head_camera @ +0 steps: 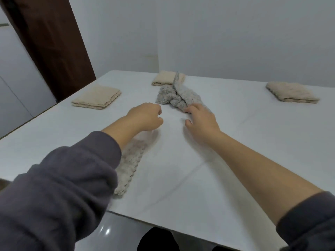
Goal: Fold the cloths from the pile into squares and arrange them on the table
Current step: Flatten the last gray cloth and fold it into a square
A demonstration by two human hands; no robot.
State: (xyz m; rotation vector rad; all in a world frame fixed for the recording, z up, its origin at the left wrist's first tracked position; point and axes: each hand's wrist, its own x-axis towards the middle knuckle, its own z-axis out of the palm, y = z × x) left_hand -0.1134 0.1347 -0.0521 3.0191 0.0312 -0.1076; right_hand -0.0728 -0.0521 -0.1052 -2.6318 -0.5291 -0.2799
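Observation:
A crumpled grey cloth [176,96] lies in the middle of the white table [235,142]. My right hand [201,117] reaches its near end, fingertips touching or gripping the fabric; the grip is partly hidden. My left hand [146,116] hovers just left of the cloth with fingers curled, holding nothing. Three folded beige cloths lie on the table: one at the left [97,97], one at the back [165,78], one at the right [291,92]. Another folded cloth [130,162] lies under my left forearm, partly hidden by the sleeve.
The table's near edge [181,230] runs across the bottom, with floor below. A dark brown door frame [54,42] stands at the back left. White walls enclose the table's far side.

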